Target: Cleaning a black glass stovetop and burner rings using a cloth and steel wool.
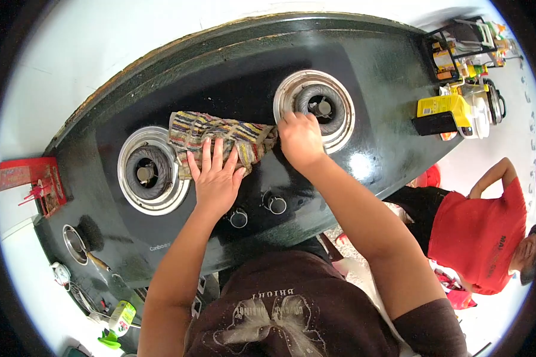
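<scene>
A striped, multicoloured cloth (214, 129) lies folded on the black cooktop (250, 89) between two gas burners. My left hand (216, 183) rests flat on the cloth, fingers spread. My right hand (300, 138) has its fingers curled at the near-left part of the right burner (346, 111), over its metal ring. The cloth's narrow right end reaches close to that hand; my fingertips are hidden, so I cannot tell whether they grip anything. To the left of the cloth sits the left burner (131, 196), its metal ring partly under the cloth's edge. Two control knobs (277, 205) are nearer my body.
A strainer with a wooden handle (76, 245) and a red box (49, 178) lie at the left. Yellow jug (444, 109) and a black rack (437, 53) of bottles stand at the right. A person in a red shirt (473, 232) is beyond the counter's right edge.
</scene>
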The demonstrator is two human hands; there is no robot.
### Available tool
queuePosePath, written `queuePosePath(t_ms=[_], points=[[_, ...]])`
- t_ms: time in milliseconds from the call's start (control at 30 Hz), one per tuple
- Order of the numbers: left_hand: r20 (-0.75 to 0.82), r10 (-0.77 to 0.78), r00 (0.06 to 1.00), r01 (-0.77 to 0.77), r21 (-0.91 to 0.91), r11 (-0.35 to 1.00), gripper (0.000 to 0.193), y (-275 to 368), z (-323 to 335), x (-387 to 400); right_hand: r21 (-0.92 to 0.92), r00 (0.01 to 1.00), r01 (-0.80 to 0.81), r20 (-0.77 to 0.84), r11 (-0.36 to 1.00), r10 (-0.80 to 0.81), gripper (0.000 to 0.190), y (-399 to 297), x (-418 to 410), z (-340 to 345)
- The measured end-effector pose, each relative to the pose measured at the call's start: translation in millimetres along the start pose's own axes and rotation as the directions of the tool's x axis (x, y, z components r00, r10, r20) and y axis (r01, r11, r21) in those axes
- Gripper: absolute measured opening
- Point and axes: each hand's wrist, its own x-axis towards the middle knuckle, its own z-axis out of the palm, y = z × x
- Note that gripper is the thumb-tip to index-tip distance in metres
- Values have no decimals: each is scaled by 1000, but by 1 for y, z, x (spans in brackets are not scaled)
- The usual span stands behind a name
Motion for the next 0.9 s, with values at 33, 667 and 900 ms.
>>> queuePosePath(t_ms=[33, 667, 900], points=[[-15, 5, 1000, -5, 15, 1000, 48, 1, 1, 1, -2, 998, -54, 14, 999, 54, 11, -1, 11, 1], [22, 28, 999, -30, 83, 996, 48, -4, 5, -1, 136, 973, -200, -86, 970, 213, 7, -4, -26, 5], [23, 26, 999, -27, 80, 996, 50, -6, 5, -1, 230, 965, -167, -163, 959, 207, 11, 3, -45, -1]])
